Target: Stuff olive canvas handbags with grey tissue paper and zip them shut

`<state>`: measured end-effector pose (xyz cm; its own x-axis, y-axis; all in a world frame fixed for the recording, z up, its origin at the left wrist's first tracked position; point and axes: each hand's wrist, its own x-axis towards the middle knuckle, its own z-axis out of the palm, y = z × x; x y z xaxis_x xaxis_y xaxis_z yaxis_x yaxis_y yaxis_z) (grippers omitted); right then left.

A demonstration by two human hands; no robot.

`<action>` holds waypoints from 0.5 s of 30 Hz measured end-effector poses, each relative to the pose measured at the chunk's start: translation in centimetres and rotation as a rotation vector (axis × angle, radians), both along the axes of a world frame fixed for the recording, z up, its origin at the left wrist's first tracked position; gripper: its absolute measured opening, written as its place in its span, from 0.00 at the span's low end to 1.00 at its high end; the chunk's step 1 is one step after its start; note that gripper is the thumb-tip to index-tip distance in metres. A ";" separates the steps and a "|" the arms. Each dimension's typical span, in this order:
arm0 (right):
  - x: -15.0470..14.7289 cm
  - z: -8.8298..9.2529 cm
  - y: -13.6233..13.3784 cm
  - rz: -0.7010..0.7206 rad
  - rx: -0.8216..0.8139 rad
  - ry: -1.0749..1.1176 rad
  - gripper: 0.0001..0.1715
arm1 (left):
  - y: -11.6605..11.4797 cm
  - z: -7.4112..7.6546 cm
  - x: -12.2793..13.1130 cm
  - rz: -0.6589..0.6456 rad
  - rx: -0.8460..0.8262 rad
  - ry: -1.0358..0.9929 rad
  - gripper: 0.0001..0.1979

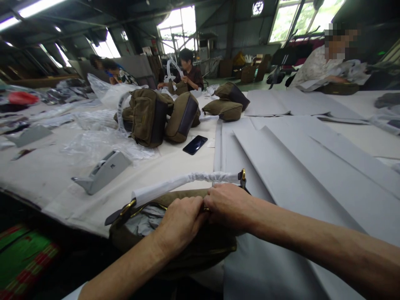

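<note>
An olive handbag [125, 235] lies in front of me at the table's near edge, its top zipper partly open. Grey paper stuffing [145, 221] shows in the gap on the left. Behind the opening arches the bag's handle [175, 182], wrapped in white paper, with brass rings at both ends. My left hand [181, 218] is closed on the zipper edge near the middle of the opening. Right beside it, my right hand [226, 204] is also closed, pinching at the zipper; a bit of brass shows between the hands. The exact spot gripped is hidden by the fingers.
A grey tape dispenser [104, 171] and a phone [195, 145] lie beyond the bag. Several olive bags [145, 118] stand farther back near clear plastic [103, 143]. Large grey sheets [296, 166] cover the right side. Co-workers [325, 62] sit across the table.
</note>
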<state>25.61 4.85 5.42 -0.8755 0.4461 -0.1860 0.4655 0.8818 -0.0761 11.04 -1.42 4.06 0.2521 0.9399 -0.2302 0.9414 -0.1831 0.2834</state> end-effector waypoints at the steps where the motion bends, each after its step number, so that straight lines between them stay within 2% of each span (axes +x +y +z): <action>1: 0.0 0.0 0.0 0.001 -0.008 -0.004 0.08 | -0.1 0.2 0.1 0.012 -0.004 0.016 0.09; 5: -0.1 0.2 0.1 0.009 -0.006 -0.008 0.08 | -0.3 0.6 0.5 -0.017 0.015 0.081 0.09; 10: -0.2 0.4 0.1 0.016 -0.008 -0.019 0.10 | -0.2 0.7 0.2 0.011 0.028 -0.091 0.07; 15: -0.2 0.2 0.3 -0.007 -0.030 -0.021 0.10 | 0.8 1.1 0.1 0.065 -0.150 -0.126 0.11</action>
<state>25.42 5.11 5.59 -0.8679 0.4466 -0.2174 0.4738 0.8757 -0.0927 11.15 -0.65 5.14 0.2272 0.9129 -0.3390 0.9053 -0.0698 0.4189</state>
